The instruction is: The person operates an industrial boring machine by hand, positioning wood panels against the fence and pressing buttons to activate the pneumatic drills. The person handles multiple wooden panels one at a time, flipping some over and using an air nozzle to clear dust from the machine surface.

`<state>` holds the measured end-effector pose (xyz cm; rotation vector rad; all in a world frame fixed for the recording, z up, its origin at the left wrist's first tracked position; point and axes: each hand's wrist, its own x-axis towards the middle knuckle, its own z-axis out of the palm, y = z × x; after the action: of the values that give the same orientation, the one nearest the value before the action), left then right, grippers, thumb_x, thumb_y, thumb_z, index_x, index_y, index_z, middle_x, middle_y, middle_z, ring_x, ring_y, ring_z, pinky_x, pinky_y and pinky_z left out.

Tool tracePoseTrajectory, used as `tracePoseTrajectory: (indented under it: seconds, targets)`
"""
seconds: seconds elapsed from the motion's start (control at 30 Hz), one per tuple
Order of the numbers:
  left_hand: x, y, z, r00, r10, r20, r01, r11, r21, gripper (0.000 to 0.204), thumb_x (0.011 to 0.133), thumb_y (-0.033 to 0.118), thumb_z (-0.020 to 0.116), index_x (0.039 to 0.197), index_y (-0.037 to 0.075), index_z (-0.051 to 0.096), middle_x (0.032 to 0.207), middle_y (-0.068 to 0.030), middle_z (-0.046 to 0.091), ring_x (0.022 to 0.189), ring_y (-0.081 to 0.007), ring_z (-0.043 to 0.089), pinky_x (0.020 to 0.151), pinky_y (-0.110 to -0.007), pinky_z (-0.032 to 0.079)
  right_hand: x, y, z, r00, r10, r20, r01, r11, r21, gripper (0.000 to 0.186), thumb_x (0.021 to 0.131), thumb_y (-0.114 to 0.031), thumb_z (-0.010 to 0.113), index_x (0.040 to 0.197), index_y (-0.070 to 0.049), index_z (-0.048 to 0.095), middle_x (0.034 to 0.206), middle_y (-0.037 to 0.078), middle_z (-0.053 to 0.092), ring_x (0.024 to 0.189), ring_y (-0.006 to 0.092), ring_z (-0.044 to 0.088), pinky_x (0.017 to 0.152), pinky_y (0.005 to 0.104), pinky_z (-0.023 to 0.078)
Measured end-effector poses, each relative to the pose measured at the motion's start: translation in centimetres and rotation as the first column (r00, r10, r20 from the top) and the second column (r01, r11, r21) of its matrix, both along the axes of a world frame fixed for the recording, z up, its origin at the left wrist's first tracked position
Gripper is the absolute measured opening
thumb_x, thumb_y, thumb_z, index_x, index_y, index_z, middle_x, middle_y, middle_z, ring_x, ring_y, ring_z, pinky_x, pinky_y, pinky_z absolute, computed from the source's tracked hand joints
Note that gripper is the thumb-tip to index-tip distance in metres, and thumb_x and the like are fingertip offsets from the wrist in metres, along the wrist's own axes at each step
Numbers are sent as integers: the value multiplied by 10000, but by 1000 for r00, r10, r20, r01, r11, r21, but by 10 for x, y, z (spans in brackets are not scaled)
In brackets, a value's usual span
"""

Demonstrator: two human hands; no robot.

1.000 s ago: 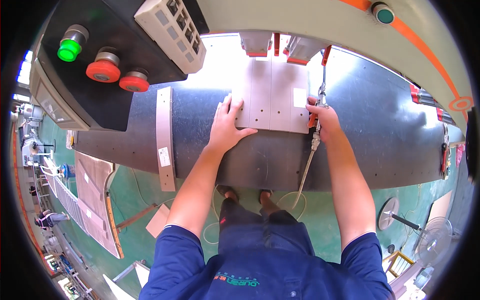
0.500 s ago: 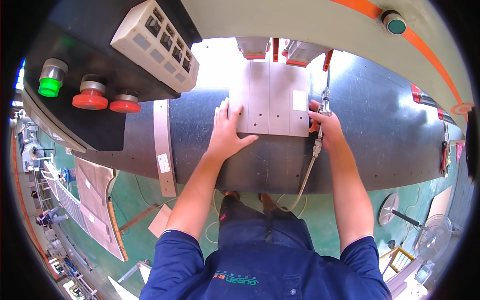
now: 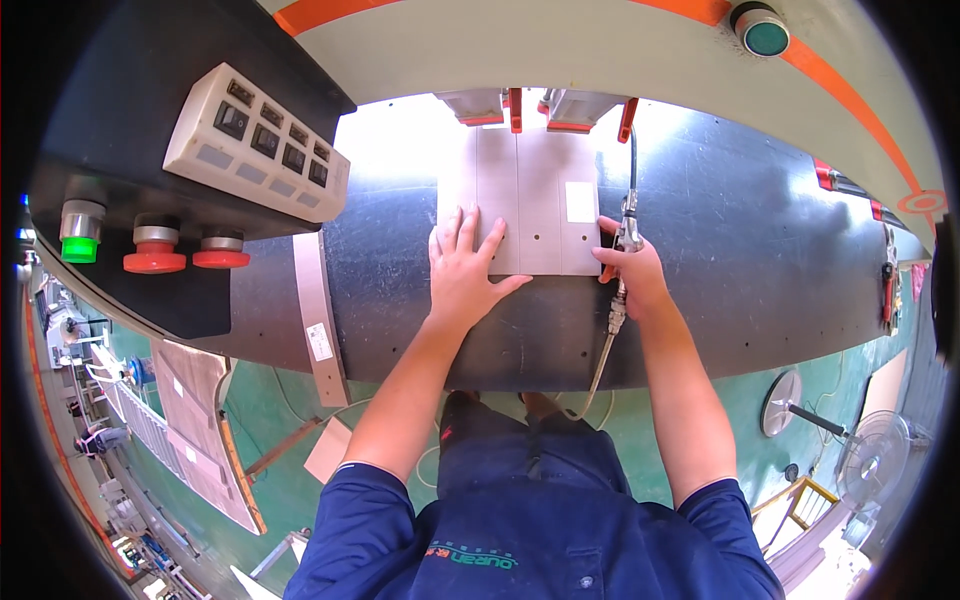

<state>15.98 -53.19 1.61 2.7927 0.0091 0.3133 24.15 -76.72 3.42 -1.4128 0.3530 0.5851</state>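
Several pale strip boards (image 3: 540, 190) with small drilled holes lie side by side on the dark machine table, their near ends roughly in line. My left hand (image 3: 465, 270) rests flat on the near left part of these boards, fingers spread and thumb reaching right along the near edge. At the near right corner, my right hand (image 3: 637, 275) is wrapped round a metal air blow gun (image 3: 628, 235) with an orange trigger, and its fingertips are beside or against the boards' edge. A thin hose (image 3: 603, 362) runs from the gun toward my body. A white label (image 3: 579, 202) sticks to the right-hand board.
Two clamp blocks with red edges (image 3: 585, 108) stand over the boards' far end. Another pale strip (image 3: 318, 320) lies across the dark table (image 3: 760, 260) at left. A control panel with red buttons (image 3: 155, 250) and a switch box (image 3: 257, 140) overhangs the left side.
The view has shifted slightly. My left hand has moved right and farther onto the boards, covering some holes. My right hand still grips the air blow gun at the boards' right edge.
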Motion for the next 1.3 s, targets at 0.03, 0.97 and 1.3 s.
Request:
tracePoseTrajectory:
  seconds: [0.03,0.97,1.3]
  targets:
    - [0,0,0,1000,-3,-2,3,1000,-1,755,645,521,798,1272,159,581,1424,-195,413,1366,-367,321,1062,-574,264,0,0,1,1000,11,4,-11,1000,-5,549,744,49,687,1277,-19,577,761,19,580,559,106,503,541,234,421]
    - [-2,-1,-2,1000,19,12,-19,1000,-10,758,677,588,730,1298,183,571,1456,-178,389,1366,-322,341,1074,-586,248,3,3,-4,997,36,61,-32,998,-63,567,744,58,665,1295,-25,563,759,26,577,542,111,503,509,244,431]
    - [-7,-1,-3,1000,-6,-11,6,1000,-24,738,675,564,755,1287,191,580,1453,-154,394,1357,-313,354,1079,-588,249,-6,1,-1,995,50,91,-43,996,-79,568,750,78,652,1301,-16,552,749,16,561,556,100,507,508,241,439]
